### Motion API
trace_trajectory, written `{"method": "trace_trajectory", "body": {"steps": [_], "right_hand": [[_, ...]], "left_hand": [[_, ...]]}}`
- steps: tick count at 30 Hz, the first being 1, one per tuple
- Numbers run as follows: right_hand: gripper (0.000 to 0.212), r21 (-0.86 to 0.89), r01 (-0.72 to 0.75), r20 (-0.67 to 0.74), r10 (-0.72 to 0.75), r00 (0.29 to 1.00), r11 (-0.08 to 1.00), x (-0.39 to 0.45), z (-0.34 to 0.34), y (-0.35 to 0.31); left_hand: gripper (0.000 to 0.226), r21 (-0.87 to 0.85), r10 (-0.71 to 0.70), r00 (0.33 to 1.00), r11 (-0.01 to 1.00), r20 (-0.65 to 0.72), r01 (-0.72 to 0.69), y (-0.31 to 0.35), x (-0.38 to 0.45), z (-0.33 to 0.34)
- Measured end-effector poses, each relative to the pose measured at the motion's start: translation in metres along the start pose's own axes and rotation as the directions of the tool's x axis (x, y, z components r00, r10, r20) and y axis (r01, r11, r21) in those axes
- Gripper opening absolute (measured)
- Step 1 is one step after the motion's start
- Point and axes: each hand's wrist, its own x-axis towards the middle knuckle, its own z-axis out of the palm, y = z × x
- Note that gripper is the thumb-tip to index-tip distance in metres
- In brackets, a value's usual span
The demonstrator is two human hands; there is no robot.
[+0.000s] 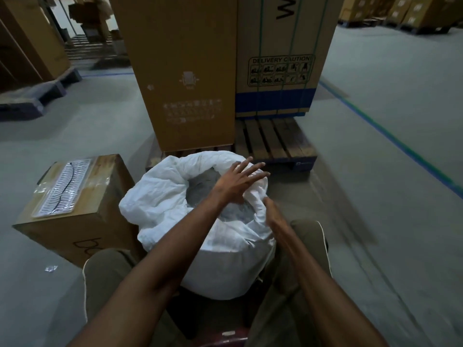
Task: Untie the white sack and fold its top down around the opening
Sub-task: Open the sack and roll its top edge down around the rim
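Observation:
The white sack (175, 196) stands upright on the floor between my knees. Its mouth is open and the top is rolled down into a thick rim around the opening. Grey material (200, 194) shows inside. My left hand (240, 181) reaches across the opening with fingers spread and straight, lying on the right part of the rim. Against the outside of that same right rim is my right hand (273, 216), seen edge-on and blurred, fingers straight. No tie or string is visible on the sack.
A cardboard box (100, 226) with a clear plastic tray (62, 189) on top stands close on the sack's left. Behind the sack, tall cartons (185, 71) sit on a wooden pallet (273, 139). Grey concrete floor with a blue-green line (390, 136) runs to the right.

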Motion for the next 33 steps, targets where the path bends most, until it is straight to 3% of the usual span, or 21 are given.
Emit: {"method": "trace_trajectory", "body": {"steps": [1,3,5,7,8,9,11,13,16,18,20,22,23,25,26,28,30,32,33], "right_hand": [[0.050,-0.028,0.022,0.001,-0.022,1.000,0.999,-0.020,-0.008,-0.017],[0.052,-0.023,0.024,0.023,-0.024,0.999,0.999,-0.052,-0.023,-0.044],[0.055,0.047,0.016,0.026,-0.017,1.000,0.999,-0.066,-0.035,-0.059],[0.039,0.111,0.020,0.030,-0.023,0.999,0.994,-0.074,-0.039,-0.065],[0.043,0.112,0.030,0.014,-0.031,0.999,0.993,-0.077,-0.040,-0.066],[0.053,0.069,0.045,-0.021,-0.043,0.999,0.997,-0.079,-0.037,-0.066],[0.085,-0.230,0.093,-0.111,-0.122,0.986,0.969,-0.078,-0.028,-0.067],[0.107,-0.523,0.119,-0.181,-0.246,0.952,0.844,-0.073,-0.008,-0.072],[0.106,-0.634,0.072,-0.266,-0.305,0.914,0.770,-0.070,0.020,-0.090],[0.087,-0.559,0.055,-0.245,-0.228,0.942,0.828,-0.061,0.027,-0.098],[0.072,-0.492,0.030,-0.178,-0.135,0.975,0.870,-0.050,0.020,-0.101],[0.074,-0.395,-0.011,-0.102,-0.031,0.994,0.919,-0.041,0.002,-0.104],[0.079,-0.335,-0.038,-0.048,0.023,0.999,0.941,-0.036,-0.008,-0.107],[0.087,-0.254,-0.089,0.103,0.118,0.988,0.963,-0.031,-0.027,-0.113],[0.093,-0.241,-0.118,0.180,0.164,0.970,0.963,-0.026,-0.033,-0.113],[0.106,-0.261,-0.141,0.239,0.205,0.949,0.955,-0.016,-0.036,-0.107],[0.097,-0.291,-0.112,0.189,0.172,0.967,0.950,-0.015,-0.030,-0.099],[0.093,-0.442,-0.011,0.019,0.022,1.000,0.897,-0.023,-0.019,-0.095],[0.097,-0.581,0.052,-0.060,-0.106,0.993,0.813,-0.025,-0.011,-0.094]], "left_hand": [[0.118,0.042,0.025,1.000,0.999,0.016,-0.026,-0.004,0.011,-0.001],[0.106,0.061,0.073,0.997,0.995,0.030,-0.075,-0.010,0.030,-0.003],[0.092,-0.043,0.091,0.996,0.995,0.025,-0.090,-0.009,0.039,-0.006],[0.081,-0.209,0.019,1.000,0.978,0.025,-0.014,-0.009,0.039,-0.008],[0.078,-0.262,-0.031,0.999,0.964,0.032,0.039,-0.010,0.037,-0.010],[0.074,-0.288,-0.077,0.996,0.954,0.046,0.087,-0.013,0.036,-0.012],[0.062,-0.300,-0.135,0.986,0.941,0.095,0.157,-0.018,0.038,-0.017],[0.047,-0.276,-0.151,0.977,0.943,0.151,0.189,-0.019,0.040,-0.027],[0.037,-0.198,-0.140,0.956,0.961,0.258,0.194,-0.021,0.044,-0.042],[0.039,-0.163,-0.119,0.921,0.968,0.370,0.191,-0.026,0.047,-0.049],[0.042,-0.182,-0.095,0.912,0.967,0.399,0.180,-0.032,0.044,-0.054],[0.055,-0.227,-0.076,0.961,0.964,0.266,0.139,-0.041,0.038,-0.046],[0.073,-0.230,-0.061,0.983,0.968,0.175,0.101,-0.046,0.033,-0.037],[0.103,-0.183,0.001,1.000,0.983,0.005,0.000,-0.051,0.022,-0.016],[0.104,-0.173,0.015,0.999,0.985,-0.035,-0.021,-0.050,0.019,-0.007],[0.084,-0.237,-0.035,0.999,0.971,-0.040,0.025,-0.043,0.018,0.008],[0.053,-0.303,-0.149,0.989,0.942,0.019,0.148,-0.034,0.022,0.007],[0.034,-0.257,-0.191,0.977,0.943,0.099,0.210,-0.028,0.028,-0.001],[0.031,-0.212,-0.183,0.973,0.954,0.139,0.210,-0.027,0.033,-0.005]]}}
